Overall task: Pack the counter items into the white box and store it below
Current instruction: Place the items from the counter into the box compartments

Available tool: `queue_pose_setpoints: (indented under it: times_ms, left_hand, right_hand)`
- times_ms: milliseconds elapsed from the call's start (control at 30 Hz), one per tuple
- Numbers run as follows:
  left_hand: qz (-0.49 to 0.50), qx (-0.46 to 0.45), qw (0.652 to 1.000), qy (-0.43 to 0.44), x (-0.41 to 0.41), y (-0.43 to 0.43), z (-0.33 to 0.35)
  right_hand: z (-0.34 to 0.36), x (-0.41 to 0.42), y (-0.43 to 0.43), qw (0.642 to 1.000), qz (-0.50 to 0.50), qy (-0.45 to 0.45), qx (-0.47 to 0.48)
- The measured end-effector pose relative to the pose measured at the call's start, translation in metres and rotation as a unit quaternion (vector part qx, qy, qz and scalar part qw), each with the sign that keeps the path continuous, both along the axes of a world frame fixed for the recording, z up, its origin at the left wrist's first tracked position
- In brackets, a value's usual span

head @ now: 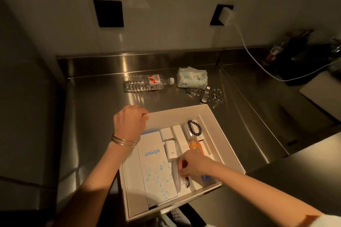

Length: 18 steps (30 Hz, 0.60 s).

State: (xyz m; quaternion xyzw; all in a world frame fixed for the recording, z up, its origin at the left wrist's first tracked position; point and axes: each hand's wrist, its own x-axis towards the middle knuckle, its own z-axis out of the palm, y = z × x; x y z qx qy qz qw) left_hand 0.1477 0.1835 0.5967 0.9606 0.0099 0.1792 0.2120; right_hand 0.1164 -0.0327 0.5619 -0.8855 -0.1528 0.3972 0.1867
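Observation:
The open white box point(219, 134) sits at the front edge of the steel counter point(96, 108). Inside lie an Anker carton point(156, 169), small white chargers point(167, 134), a black coil hair tie point(193, 128) and an orange-labelled bottle point(196, 148). My left hand point(130, 122) grips the box's far left rim. My right hand point(193, 166) is inside the box, fingers pinched around a thin clear item I cannot identify. On the counter behind lie a water bottle point(147, 83) on its side, a tissue pack point(191, 77), a metal watch point(198, 93) and a bead bracelet point(217, 97).
A white charger point(227, 15) is plugged into a wall socket, and its cable point(258, 61) runs down to dark items point(304, 57) at the right. A second dark socket point(108, 13) is on the wall. The counter steps down to a sink area on the right.

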Motion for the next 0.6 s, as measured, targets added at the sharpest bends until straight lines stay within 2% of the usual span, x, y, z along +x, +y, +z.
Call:
queue_pose_setpoints:
  times_ms: [167, 333, 467, 533, 600]
  left_hand:
    - [-0.011, 0.010, 1.000, -0.017, 0.000, 0.001, 0.000]
    - [0.006, 0.012, 1.000, 0.009, 0.002, 0.002, -0.001]
    - [0.008, 0.020, 1.000, 0.007, 0.002, 0.001, 0.000]
    - [0.006, 0.027, 1.000, 0.001, 0.002, 0.001, 0.001]
    - [-0.002, 0.028, 1.000, -0.003, 0.001, 0.002, 0.001]
  right_hand:
    - [-0.003, 0.007, 0.003, 0.998, -0.006, -0.068, 0.000]
    - [-0.009, 0.006, 0.004, 0.998, 0.006, 0.057, 0.015]
    - [0.002, 0.012, 0.001, 0.997, -0.007, 0.069, 0.036]
    - [0.016, 0.022, -0.005, 0.998, 0.011, 0.048, 0.032]
    - [0.039, 0.038, -0.014, 0.999, 0.014, -0.018, 0.032]
